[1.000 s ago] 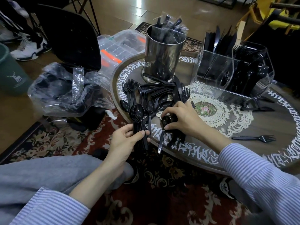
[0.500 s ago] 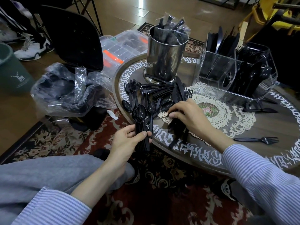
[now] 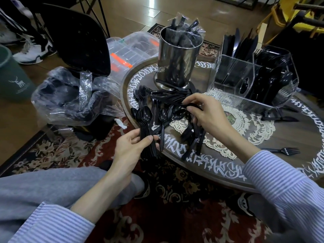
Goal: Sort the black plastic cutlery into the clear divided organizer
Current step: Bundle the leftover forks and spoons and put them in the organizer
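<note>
A loose pile of black plastic cutlery (image 3: 163, 102) lies on the round table's left side. My left hand (image 3: 130, 151) grips a nested stack of black spoons (image 3: 146, 120) by the handles at the table's near edge. My right hand (image 3: 205, 113) holds several black pieces (image 3: 192, 137) under its palm, their handles pointing down toward me, while its fingertips pinch another piece in the pile. The clear divided organizer (image 3: 233, 76) stands at the back right with knives, forks and spoons upright in its compartments.
A steel cup (image 3: 177, 64) of wrapped cutlery stands behind the pile. A single fork (image 3: 284, 150) and another piece (image 3: 280, 118) lie on the table (image 3: 219, 170) at the right. Off the left edge sit a plastic-lined bin (image 3: 70, 97), clear boxes (image 3: 129, 48) and a black chair (image 3: 78, 37).
My right hand moved from the table's near edge up and away into the pile, carrying its bundle of pieces. My left hand and its spoon stack stayed where they were.
</note>
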